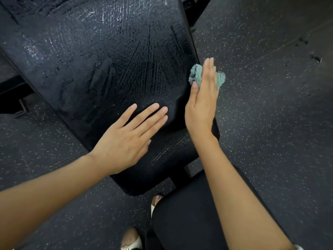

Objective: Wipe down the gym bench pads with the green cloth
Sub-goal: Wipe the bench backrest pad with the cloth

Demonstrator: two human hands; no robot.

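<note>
- Two hands of mine are working at the black bench pad [100, 60], which is slanting from the upper left down toward the lower middle.
- My left hand [129, 139] is lying flat on the near part of the pad, fingers straight and a little spread, palm down, grasping nothing.
- My right hand [201, 103] is reaching along the pad's right edge with its fingers straight and together. It is released rather than clenched, and it is pressing the green cloth [196, 73] against that edge.
- That cloth is bunching up under my right fingers and sticking out on both sides of them, with my thumb tip touching its near end. It is sitting just at the pad's right side, partly over the floor [270, 87].
- Wet streaks and beads are glistening across most of the pad's upper surface, fanning out in wipe lines.
- Dark speckled flooring is spreading out around the bench on every side.
- My feet in pale sandals [129, 239] are showing at the bottom edge, beside a black shape whose nature I cannot tell.
</note>
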